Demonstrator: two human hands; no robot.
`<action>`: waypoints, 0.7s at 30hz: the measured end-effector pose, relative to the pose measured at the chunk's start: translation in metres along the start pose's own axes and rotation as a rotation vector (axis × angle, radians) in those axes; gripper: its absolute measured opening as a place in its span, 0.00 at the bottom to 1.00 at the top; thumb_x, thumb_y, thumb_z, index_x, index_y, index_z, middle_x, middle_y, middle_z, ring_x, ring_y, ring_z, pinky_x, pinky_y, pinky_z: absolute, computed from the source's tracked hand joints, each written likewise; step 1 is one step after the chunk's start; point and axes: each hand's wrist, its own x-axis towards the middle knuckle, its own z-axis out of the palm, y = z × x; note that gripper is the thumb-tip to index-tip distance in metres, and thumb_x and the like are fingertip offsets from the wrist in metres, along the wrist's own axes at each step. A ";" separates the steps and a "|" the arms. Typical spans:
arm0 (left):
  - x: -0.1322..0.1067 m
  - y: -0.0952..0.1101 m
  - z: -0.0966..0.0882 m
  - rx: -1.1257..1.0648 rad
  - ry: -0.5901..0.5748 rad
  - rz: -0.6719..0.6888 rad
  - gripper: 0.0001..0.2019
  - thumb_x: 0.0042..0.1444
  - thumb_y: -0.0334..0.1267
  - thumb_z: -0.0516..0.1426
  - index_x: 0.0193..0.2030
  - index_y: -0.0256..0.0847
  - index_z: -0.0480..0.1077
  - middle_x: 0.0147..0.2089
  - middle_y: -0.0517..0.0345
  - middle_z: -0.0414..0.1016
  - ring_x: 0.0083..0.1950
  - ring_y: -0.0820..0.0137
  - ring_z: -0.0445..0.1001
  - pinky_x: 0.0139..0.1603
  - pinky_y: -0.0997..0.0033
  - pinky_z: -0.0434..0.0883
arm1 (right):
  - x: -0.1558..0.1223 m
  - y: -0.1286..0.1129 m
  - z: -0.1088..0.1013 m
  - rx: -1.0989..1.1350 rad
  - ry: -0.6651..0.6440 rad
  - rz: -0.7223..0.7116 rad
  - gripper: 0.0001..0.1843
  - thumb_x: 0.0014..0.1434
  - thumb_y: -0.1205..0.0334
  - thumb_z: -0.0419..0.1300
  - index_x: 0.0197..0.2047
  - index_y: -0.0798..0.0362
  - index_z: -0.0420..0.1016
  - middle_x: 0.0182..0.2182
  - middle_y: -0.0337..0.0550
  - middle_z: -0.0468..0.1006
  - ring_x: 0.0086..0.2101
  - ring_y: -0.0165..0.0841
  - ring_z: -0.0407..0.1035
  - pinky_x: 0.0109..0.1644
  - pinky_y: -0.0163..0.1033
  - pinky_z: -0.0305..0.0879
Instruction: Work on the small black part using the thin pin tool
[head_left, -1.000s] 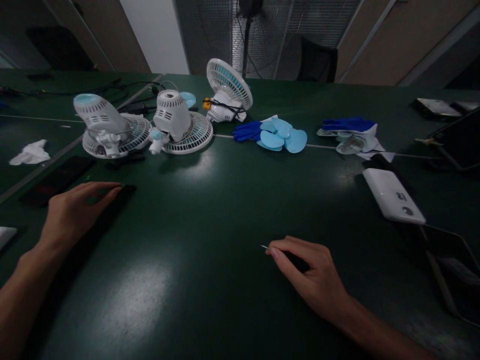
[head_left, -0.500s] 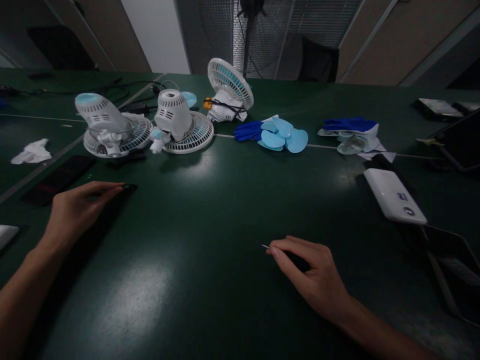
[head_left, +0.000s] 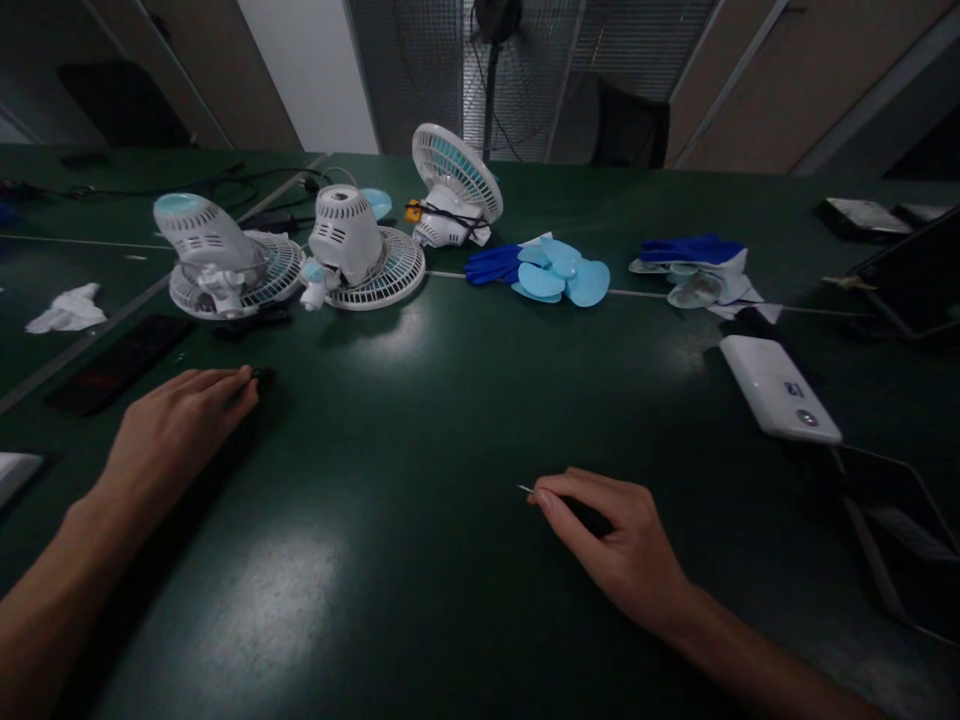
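Note:
On the left side of the green table (head_left: 390, 440), my left hand (head_left: 184, 415) is closed with its fingertips at a small dark object (head_left: 262, 373) lying there. That object's kind is too dark to make out. My right hand (head_left: 611, 535) rests on the table right of the middle, its thumb and fingers closed around a screwdriver (head_left: 526, 490). The thin metal tip sticks out to the left; most of the dark handle is hidden in the palm. Beyond my left hand lie two white fan bodies (head_left: 346, 235) on their round grilles.
A third small fan (head_left: 456, 185) stands farther back. Light-blue fan blades (head_left: 562, 270) lie by blue gloves (head_left: 491, 264), with more gloves (head_left: 694, 255) to the right. A white power bank (head_left: 780, 388) is at right; a dark phone (head_left: 120, 362) and tissue (head_left: 67, 308) at left.
My left hand has turned with its knuckles more on top, and its fingers have curled in at the small dark object. My right hand keeps its hold on the screwdriver.

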 end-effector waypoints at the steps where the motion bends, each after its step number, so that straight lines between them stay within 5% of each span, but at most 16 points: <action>1: 0.000 0.002 0.001 -0.029 0.022 -0.007 0.25 0.73 0.48 0.47 0.59 0.29 0.74 0.58 0.43 0.78 0.59 0.56 0.76 0.59 0.56 0.74 | 0.000 0.000 0.000 -0.002 0.001 -0.003 0.10 0.71 0.61 0.59 0.42 0.51 0.83 0.32 0.40 0.82 0.32 0.33 0.76 0.34 0.38 0.68; 6: -0.004 0.044 0.006 -0.295 0.112 0.198 0.22 0.73 0.47 0.51 0.60 0.34 0.75 0.58 0.46 0.79 0.55 0.59 0.77 0.60 0.55 0.74 | 0.000 0.000 0.000 0.002 -0.008 0.004 0.11 0.71 0.61 0.58 0.44 0.50 0.83 0.33 0.40 0.82 0.32 0.33 0.76 0.34 0.38 0.68; 10: -0.019 0.128 -0.002 -0.644 0.153 0.466 0.15 0.70 0.37 0.56 0.60 0.41 0.76 0.55 0.49 0.80 0.51 0.64 0.78 0.53 0.62 0.77 | 0.000 -0.001 0.001 -0.004 -0.018 0.003 0.11 0.71 0.61 0.58 0.43 0.50 0.83 0.32 0.39 0.81 0.31 0.32 0.75 0.34 0.38 0.67; 14: -0.033 0.200 -0.019 -1.044 0.015 0.572 0.11 0.66 0.33 0.61 0.54 0.44 0.78 0.48 0.54 0.81 0.47 0.69 0.78 0.48 0.67 0.75 | 0.001 -0.002 0.002 -0.020 -0.021 -0.027 0.10 0.70 0.64 0.59 0.41 0.51 0.82 0.31 0.38 0.81 0.30 0.31 0.75 0.34 0.37 0.66; 17: -0.033 0.218 -0.027 -1.184 -0.077 0.511 0.07 0.63 0.35 0.64 0.48 0.43 0.79 0.42 0.57 0.82 0.44 0.70 0.78 0.45 0.68 0.74 | 0.001 -0.001 0.003 -0.015 -0.032 -0.059 0.09 0.70 0.66 0.59 0.41 0.51 0.82 0.32 0.39 0.81 0.30 0.30 0.74 0.35 0.36 0.65; 21: -0.029 0.215 -0.031 -1.186 -0.125 0.469 0.07 0.63 0.35 0.64 0.47 0.43 0.78 0.43 0.57 0.81 0.45 0.68 0.77 0.47 0.66 0.73 | -0.002 0.003 0.001 -0.116 -0.096 -0.126 0.08 0.70 0.65 0.59 0.42 0.52 0.81 0.30 0.38 0.79 0.27 0.29 0.72 0.32 0.36 0.61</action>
